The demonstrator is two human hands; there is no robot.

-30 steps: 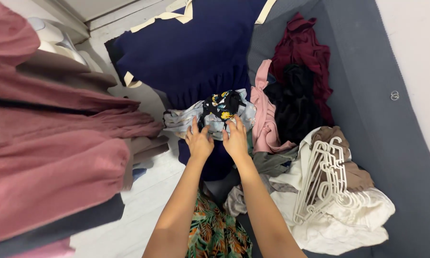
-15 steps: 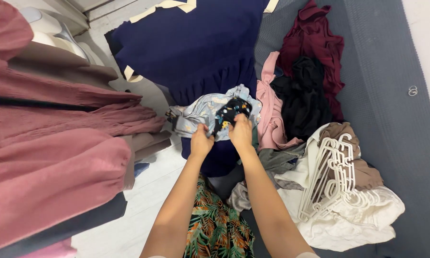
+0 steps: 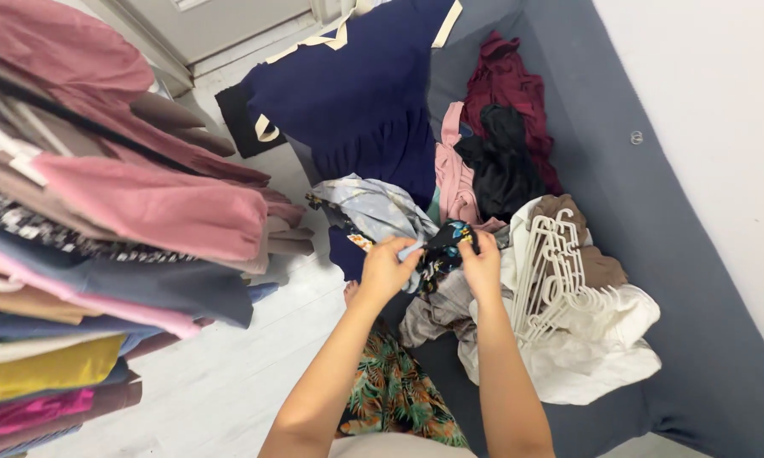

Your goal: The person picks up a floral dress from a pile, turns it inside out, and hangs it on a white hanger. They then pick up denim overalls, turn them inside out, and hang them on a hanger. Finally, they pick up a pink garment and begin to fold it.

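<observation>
Head view: left hand [image 3: 386, 270] and right hand [image 3: 482, 267] both pinch floral cloth [image 3: 444, 246] just beside hangers [image 3: 551, 276]; clothes pile [image 3: 492, 170] beyond the hangers unsorted

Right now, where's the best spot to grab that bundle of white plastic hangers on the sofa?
Take the white hangers by their bunched hooks at the lower right, coming from above. The hooks lie together over the white cloth, so one grip should gather the whole stack.

Hanging clothes [image 3: 127, 212] crowded the left; white hangers [image 3: 560, 271] & piled garments [image 3: 492, 161] hemmed the right hand [image 3: 484, 267]. Bare floor [image 3: 229, 382] gave open room btwn rack & sofa [image 3: 653, 220].
</observation>
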